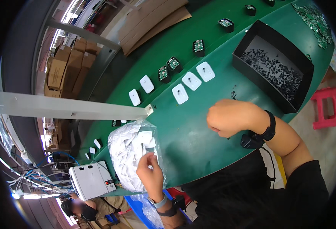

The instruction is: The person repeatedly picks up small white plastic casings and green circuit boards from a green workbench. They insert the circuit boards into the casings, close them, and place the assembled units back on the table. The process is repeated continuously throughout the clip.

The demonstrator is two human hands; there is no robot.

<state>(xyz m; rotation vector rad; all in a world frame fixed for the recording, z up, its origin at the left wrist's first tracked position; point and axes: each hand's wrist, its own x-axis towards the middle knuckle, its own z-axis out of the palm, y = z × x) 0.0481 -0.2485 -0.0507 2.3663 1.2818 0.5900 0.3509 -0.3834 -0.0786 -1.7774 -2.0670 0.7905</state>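
Note:
My left hand (151, 173) is at the near right side of a clear plastic bag (158, 152) full of white plastic covers (127, 156). Its fingers are curled into a pinch; whatever they hold, if anything, I cannot make out. My right hand (231, 117) hovers closed over the green table (191, 141), and the fingertips' contents are hidden. Beyond it, three white covers (191, 81), each with a small black part on top, lie in a row. Small loose black parts (234, 92) lie between my right hand and a black box (278, 34) holding many more.
Along the green belt (210, 36) sit black housings with circuit boards (198, 47) and more white covers (146, 84). A white post (72, 106) crosses at left. Green boards (315, 24) are piled far right. A grey-white machine (91, 179) and a red stool (325, 108) flank the table.

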